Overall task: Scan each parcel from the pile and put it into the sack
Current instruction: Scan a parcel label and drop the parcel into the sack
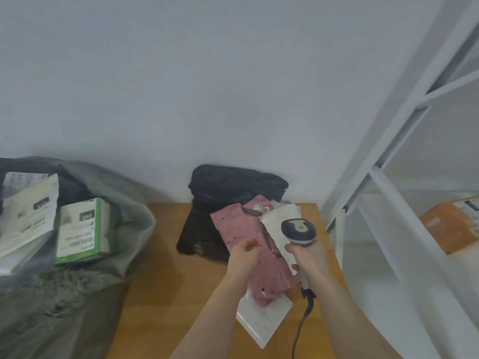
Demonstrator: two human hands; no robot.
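Head view: right hand (pixel 308 257) is gripping the scanner (pixel 298 233), fingers clamped on its handle, above the parcel pile (pixel 241 229) lying on the bench (pixel 166 294). Left hand (pixel 245 255) is hovering over the pink parcel (pixel 248 237), fingers loosely apart, holding nothing. Sack (pixel 124 229) is sitting at left, containing parcels.

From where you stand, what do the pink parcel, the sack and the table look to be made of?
The pink parcel looks like thin plastic film: matte, creased, with small tears. The sack seems a woven grey-green fabric, since its edge is frayed into loose threads. The table looks like smooth wood or wood-look laminate; the picture cannot settle which.
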